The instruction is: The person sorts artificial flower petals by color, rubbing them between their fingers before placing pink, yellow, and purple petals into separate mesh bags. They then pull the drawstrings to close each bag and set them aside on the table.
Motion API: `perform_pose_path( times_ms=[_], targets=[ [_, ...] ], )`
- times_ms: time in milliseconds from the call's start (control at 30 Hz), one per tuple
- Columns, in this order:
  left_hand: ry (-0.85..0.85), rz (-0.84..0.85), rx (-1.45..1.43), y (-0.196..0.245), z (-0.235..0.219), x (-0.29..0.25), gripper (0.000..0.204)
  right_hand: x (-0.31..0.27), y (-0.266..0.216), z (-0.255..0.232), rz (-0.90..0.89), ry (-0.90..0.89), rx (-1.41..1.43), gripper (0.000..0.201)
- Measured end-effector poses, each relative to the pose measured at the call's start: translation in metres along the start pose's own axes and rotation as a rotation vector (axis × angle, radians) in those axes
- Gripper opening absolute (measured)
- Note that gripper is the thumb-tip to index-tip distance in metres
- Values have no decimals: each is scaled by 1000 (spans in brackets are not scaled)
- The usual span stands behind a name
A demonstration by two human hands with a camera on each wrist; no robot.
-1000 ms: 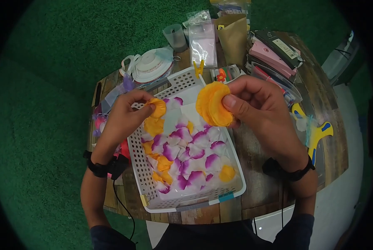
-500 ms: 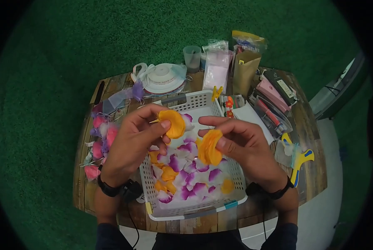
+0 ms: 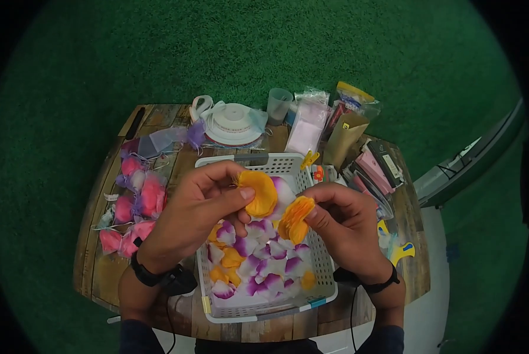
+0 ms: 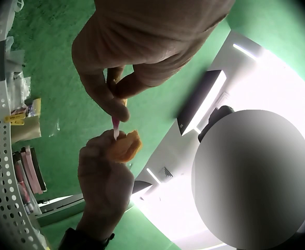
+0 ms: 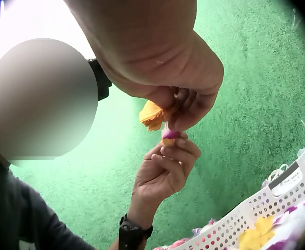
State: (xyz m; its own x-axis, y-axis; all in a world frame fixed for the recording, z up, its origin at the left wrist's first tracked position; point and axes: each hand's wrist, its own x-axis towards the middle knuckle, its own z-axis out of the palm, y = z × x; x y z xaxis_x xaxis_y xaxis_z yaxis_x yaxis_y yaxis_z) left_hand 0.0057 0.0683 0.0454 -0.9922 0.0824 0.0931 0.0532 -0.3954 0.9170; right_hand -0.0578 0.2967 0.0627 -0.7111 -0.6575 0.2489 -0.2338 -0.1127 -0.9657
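My left hand pinches a yellow-orange artificial petal between thumb and fingers over the basket. Behind that petal a white-and-purple petal spans the gap to my right fingertips. A ruffled stack of orange petals is gripped by my right hand, thumb on its near side. The right wrist view shows the purple-tipped petal running between both hands' fingertips. Below them, a white perforated basket holds loose white-and-purple petals and some orange ones.
Pink and purple pouches lie left of the basket. Behind it stand a ribbon spool, a translucent cup, clear packets and a brown paper bag. Boxes and a yellow-blue tool are on the right.
The left hand has risen from the basket's left side with an orange petal. Both hands have come closer together, and a white-and-purple petal now shows between them. The head view has shifted.
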Motion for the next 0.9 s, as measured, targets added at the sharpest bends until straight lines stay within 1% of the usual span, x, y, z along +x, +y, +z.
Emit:
perform_pose_path(
  times_ms=[100,167,200,267,300,367,400,467,500,533,567,600,633,667,700,733,800,833,867,900],
  targets=[
    [50,33,4,1,-7,2,17,2,4,-10,-12,-55,26,17],
    [70,66,-83,-1,-11,4,17,5,7,-16,-102,-104,-312,16],
    [76,72,-89,-3,-12,4,17,7,11,-15,-101,-113,-316,16],
    [111,142,-104,-6,-10,8,17,8,18,-11,-183,-71,-347,17],
    [111,145,-107,-7,-8,9,17,5,17,-3,-182,-73,-351,17],
    [211,260,-58,-9,-2,12,18,-1,11,21,131,83,374,24],
    [212,266,-59,-8,-1,12,18,0,6,29,128,79,370,24],
    [207,394,36,-7,0,10,18,1,-3,45,319,26,612,26],
    [209,396,36,-7,-1,8,18,2,-8,53,309,2,641,26],
    [237,433,131,-8,-1,7,19,6,-5,58,310,0,640,26],
    [266,467,225,-8,-1,5,19,10,0,62,243,3,665,26],
    [268,467,222,-9,0,4,19,13,5,65,176,5,690,26],
    [279,524,221,-9,1,3,19,18,7,67,179,3,688,26],
    [287,582,222,-9,3,3,19,24,8,70,107,57,658,25],
    [288,585,220,-8,3,3,19,30,8,71,34,109,624,25],
    [296,578,230,-8,4,2,19,35,9,68,33,104,621,25],
    [305,571,238,-7,3,0,19,43,10,60,-27,49,514,23],
    [272,531,227,-5,1,0,19,45,10,57,-26,47,511,23],
    [238,491,216,-3,0,0,19,48,9,54,-34,38,422,22],
    [238,489,214,2,1,-2,19,49,9,51,-42,32,335,20]
  ],
)
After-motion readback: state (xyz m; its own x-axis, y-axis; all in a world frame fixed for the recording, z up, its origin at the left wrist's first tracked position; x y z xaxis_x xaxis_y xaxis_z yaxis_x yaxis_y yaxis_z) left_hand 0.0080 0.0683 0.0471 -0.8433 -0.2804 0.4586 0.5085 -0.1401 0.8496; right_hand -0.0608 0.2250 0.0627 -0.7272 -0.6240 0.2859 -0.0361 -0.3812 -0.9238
